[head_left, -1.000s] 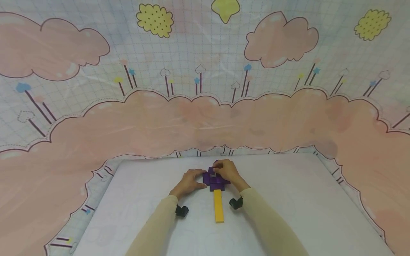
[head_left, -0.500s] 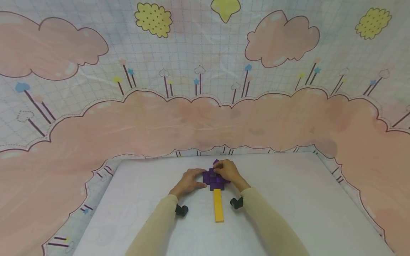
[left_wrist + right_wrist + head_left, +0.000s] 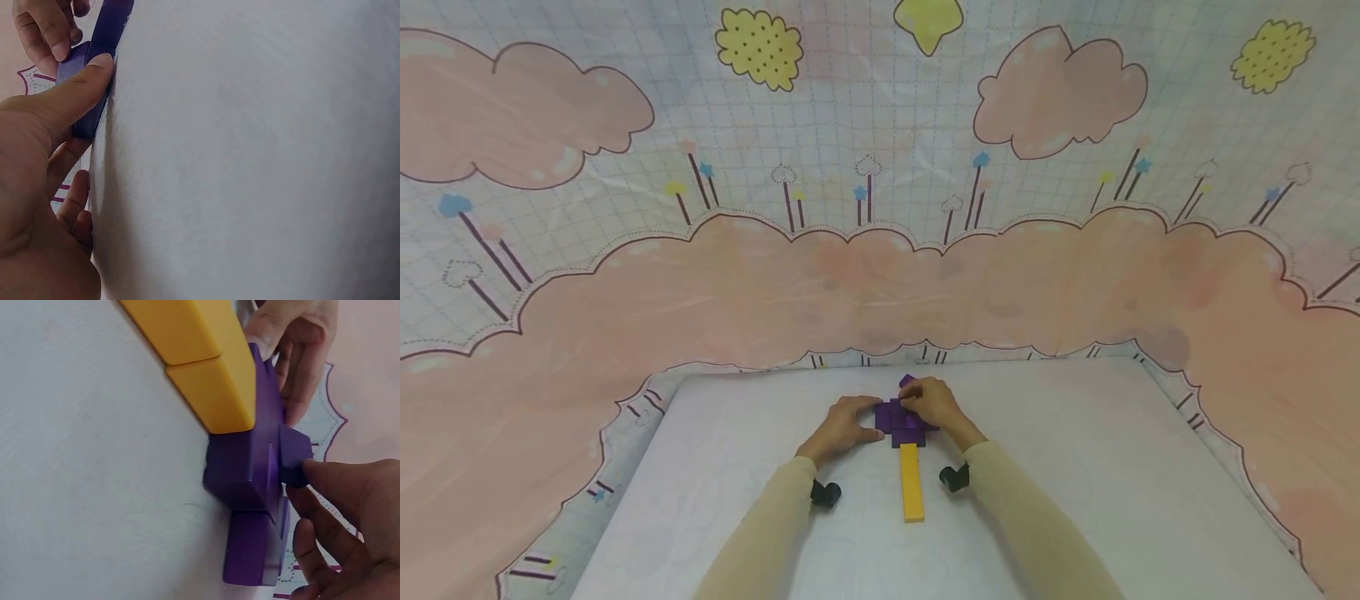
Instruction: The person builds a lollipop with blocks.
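Observation:
Several purple blocks (image 3: 908, 437) lie together in a flower-like cluster on the white tabletop. A long yellow strip, formed of yellow blocks (image 3: 212, 394) end to end in the right wrist view, runs from it toward the person. My left hand (image 3: 842, 427) holds the leftmost purple block (image 3: 86, 125) between thumb and forefinger, the thumb along its near side. From the right, my right hand (image 3: 934, 402) pinches a small purple block (image 3: 295, 455) at the middle of the cluster. In the right wrist view it stands slightly above its neighbours. My right fingers hide part of the cluster in the head view.
White tabletop (image 3: 1075, 467) spreads out on both sides of the arms. Behind and around it hangs a cloth (image 3: 880, 283) printed with clouds. A small black device (image 3: 827, 495) sits at the left wrist, and another (image 3: 955, 477) at the right.
My right hand has lowered the small purple block into the middle of the cluster; the pale gap seen there earlier is covered. My left hand has stayed in place.

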A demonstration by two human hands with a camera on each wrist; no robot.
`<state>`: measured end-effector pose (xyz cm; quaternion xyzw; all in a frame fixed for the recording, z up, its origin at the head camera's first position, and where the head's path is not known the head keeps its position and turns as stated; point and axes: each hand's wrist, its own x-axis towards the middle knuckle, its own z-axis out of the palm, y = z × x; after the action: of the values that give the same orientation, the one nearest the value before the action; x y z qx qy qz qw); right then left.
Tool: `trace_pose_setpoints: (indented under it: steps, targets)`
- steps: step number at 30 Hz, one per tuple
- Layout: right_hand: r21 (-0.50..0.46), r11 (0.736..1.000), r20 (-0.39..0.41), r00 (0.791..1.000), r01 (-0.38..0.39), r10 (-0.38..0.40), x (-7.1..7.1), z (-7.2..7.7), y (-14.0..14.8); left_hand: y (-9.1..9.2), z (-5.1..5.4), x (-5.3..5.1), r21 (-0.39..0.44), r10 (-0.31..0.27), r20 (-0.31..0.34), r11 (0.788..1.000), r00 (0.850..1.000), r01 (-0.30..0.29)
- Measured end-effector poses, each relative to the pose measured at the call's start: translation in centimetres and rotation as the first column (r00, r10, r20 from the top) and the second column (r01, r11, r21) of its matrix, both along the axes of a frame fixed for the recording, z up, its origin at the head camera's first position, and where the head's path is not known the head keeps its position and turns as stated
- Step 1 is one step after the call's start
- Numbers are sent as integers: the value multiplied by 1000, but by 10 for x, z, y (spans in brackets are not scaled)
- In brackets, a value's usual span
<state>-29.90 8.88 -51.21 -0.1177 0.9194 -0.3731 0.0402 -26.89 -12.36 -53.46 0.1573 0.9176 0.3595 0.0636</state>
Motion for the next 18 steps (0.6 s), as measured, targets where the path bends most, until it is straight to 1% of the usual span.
trace_pose_setpoints:
  steps: [6,13,16,18]
  targets:
    - [21,1000,-28,1000,-7,7,0,-3,1,0,-1,0,-4,3,-1,1000,1000,-3]
    - [20,1000,-25,1000,14,-14,-1,-5,2,0,-1,0,2,5,8,1000,1000,-5]
    - [34,999,-29,999,16,-15,-3,-6,1,-1,-2,0,5,1,3,1000,1000,-1]
    - [62,998,-39,999,15,-12,-3,-8,0,-1,-3,1,4,-3,0,1000,1000,3]
